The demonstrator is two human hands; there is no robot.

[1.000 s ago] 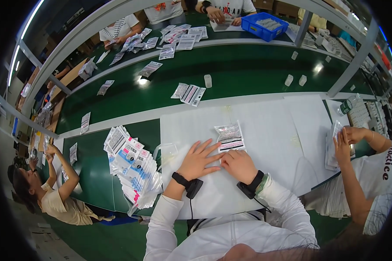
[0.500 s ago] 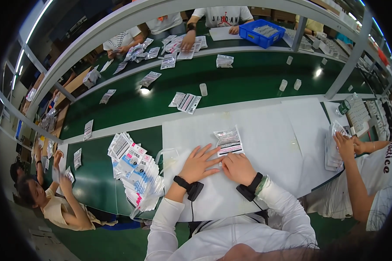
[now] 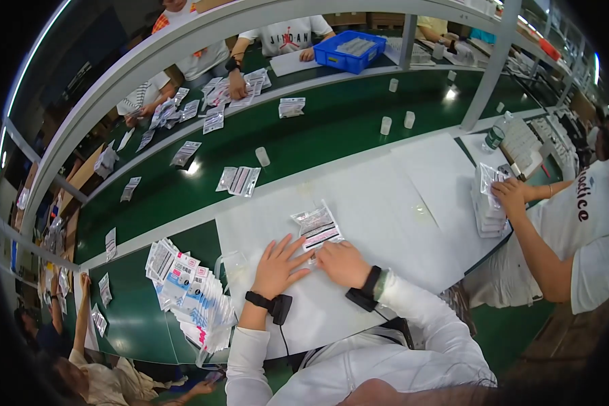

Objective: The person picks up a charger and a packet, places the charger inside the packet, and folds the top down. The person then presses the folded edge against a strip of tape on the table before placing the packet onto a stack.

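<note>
Right now both hands rest on the white sheet-covered worktable (image 3: 386, 203), working a small clear plastic pouch with a printed label and dark stripes (image 3: 316, 227), which lies flat just beyond the knuckles, near the table's middle.

The likeliest trouble, as I judge it, is the pouch sliding: it is slick film on a smooth white surface, and a push from one side only could skate it away toward the green conveyor belt (image 3: 331, 128) or crease its lower edge. A second risk sits to the left, where a fanned stack of similar printed pouches (image 3: 189, 298) lies close to the left forearm; a careless sweep of the elbow could scatter it. The crumpled clear bag (image 3: 231, 260) just beside the left hand could also catch on the fingers.

The left hand (image 3: 277, 267) lies palm down with its fingers spread wide and flat; the fingertips reach toward the pouch's lower left corner, and I cannot tell whether they touch it. It grips nothing. The right hand (image 3: 345, 262) is curled narrow, knuckles up, its fingertips tucked at the pouch's lower edge and seemingly pressing or pinching it there; the exact contact is hidden beneath the hand. Each wrist wears a dark band.
</note>
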